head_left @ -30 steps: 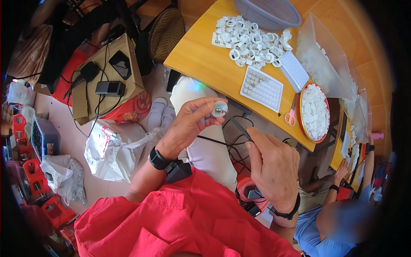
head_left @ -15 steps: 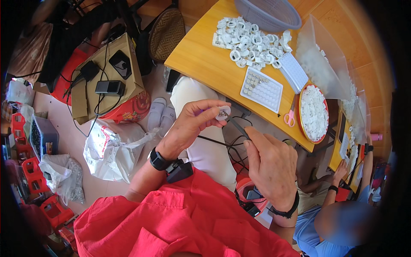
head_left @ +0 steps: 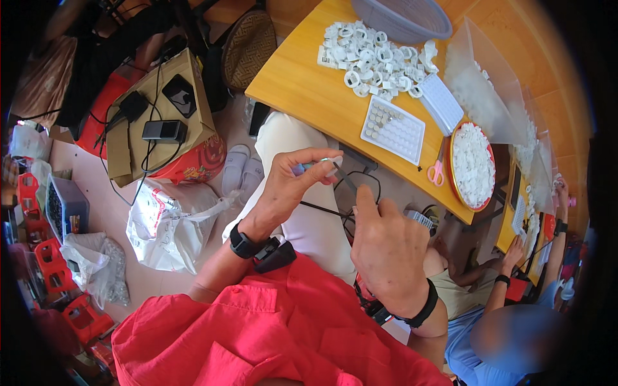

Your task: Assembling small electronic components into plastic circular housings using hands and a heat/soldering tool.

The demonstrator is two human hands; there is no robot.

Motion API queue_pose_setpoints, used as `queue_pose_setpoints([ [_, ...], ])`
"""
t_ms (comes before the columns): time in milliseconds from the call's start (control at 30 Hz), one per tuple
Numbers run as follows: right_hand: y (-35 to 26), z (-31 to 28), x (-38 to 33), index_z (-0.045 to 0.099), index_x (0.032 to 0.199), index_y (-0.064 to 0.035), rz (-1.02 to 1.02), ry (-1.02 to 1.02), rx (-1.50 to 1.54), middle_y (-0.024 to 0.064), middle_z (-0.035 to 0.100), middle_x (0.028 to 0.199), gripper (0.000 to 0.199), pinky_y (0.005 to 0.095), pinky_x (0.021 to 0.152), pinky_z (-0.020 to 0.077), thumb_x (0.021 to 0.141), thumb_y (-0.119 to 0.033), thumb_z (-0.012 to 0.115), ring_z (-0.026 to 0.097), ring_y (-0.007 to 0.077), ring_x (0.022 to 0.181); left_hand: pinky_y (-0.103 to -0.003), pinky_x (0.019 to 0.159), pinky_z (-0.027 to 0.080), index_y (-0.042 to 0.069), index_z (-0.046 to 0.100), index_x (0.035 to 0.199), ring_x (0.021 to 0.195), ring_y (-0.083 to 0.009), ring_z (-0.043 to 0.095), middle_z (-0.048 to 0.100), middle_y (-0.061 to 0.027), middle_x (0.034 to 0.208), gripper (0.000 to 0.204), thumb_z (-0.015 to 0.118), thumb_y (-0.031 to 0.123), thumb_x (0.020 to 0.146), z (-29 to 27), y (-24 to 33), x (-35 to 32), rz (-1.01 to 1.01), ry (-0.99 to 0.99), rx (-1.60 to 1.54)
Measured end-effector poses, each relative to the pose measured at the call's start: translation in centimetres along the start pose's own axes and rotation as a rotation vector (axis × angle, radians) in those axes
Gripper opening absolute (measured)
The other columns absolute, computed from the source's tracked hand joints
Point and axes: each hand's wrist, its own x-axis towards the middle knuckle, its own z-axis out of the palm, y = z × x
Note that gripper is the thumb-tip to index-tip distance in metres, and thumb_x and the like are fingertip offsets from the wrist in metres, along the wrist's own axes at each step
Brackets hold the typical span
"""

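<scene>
Between the thumb and fingers of my left hand [head_left: 293,183] is a small round white plastic part [head_left: 334,166], seen nearly edge-on above my lap. My right hand [head_left: 391,254] is closed around a slim dark metal tool [head_left: 347,181], whose far end reaches the white part. Whether that end touches the inside of the part is hidden. The tool's exact kind does not show. On the yellow table [head_left: 290,77] lies a heap of similar white ring-shaped parts [head_left: 370,58]. Nearer me, a white tray [head_left: 405,149] with round pockets holds several small silvery round pieces [head_left: 383,119].
A red-rimmed bowl [head_left: 455,186] of white pieces stands at the table's right, beside pink scissors [head_left: 436,174]. Stacked white trays [head_left: 441,103] and a grey basket [head_left: 402,19] are farther back. Left are a cardboard box [head_left: 122,151] and white bag [head_left: 170,225]. A co-worker [head_left: 473,341] sits at right.
My right hand has shifted left and slightly down with the tool. The white part has turned from facing up to nearly edge-on in my left hand.
</scene>
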Motion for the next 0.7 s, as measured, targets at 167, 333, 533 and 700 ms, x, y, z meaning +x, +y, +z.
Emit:
queue_pose_setpoints([
  [167,-0.1,0.5,0.7,0.052,0.085,-0.0013,-0.015,-0.072,-0.071,0.0092,0.054,0.065,0.019,0.0282,0.040,0.0463,0.069,-0.008,0.059,0.061,0.0198,0.050,-0.024,0.073,0.048,0.002,0.063,0.107,0.077,-0.0106,0.059,0.064,-0.0051,0.095,0.024,0.059,0.015,0.087,0.1,-1.3,0.2,0.000,0.058,-0.058],
  [333,0.6,-0.1,0.2,0.052,0.083,-0.0035,0.026,-0.012,-0.001,0.0081,0.053,0.063,0.015,0.0316,0.039,0.0449,0.070,-0.008,0.059,0.059,0.0228,0.048,-0.024,0.073,0.049,0.001,0.061,0.109,0.079,-0.0115,0.059,0.063,-0.0064,0.096,0.026,0.056,0.016,0.089,0.3,-1.4,0.6,-0.054,0.045,-0.192],
  [533,1.4,-1.8,-0.8,0.057,0.098,-0.0030,0.054,0.024,0.119,0.0078,0.053,0.064,0.022,0.0354,0.039,0.0427,0.077,-0.011,0.058,0.057,0.0260,0.047,-0.025,0.074,0.050,-0.001,0.058,0.112,0.079,-0.0123,0.059,0.063,-0.0086,0.097,0.030,0.052,0.019,0.091,-0.6,-0.7,0.7,-0.114,0.029,-0.356],
  [700,1.5,-2.0,-1.0,0.058,0.103,-0.0031,0.066,0.018,0.152,0.0079,0.053,0.065,0.025,0.0363,0.040,0.0420,0.080,-0.013,0.059,0.056,0.0262,0.048,-0.024,0.074,0.050,-0.001,0.056,0.114,0.078,-0.0131,0.059,0.062,-0.0116,0.099,0.032,0.050,0.021,0.092,-0.8,-0.2,0.4,-0.170,-0.044,-0.488],
])
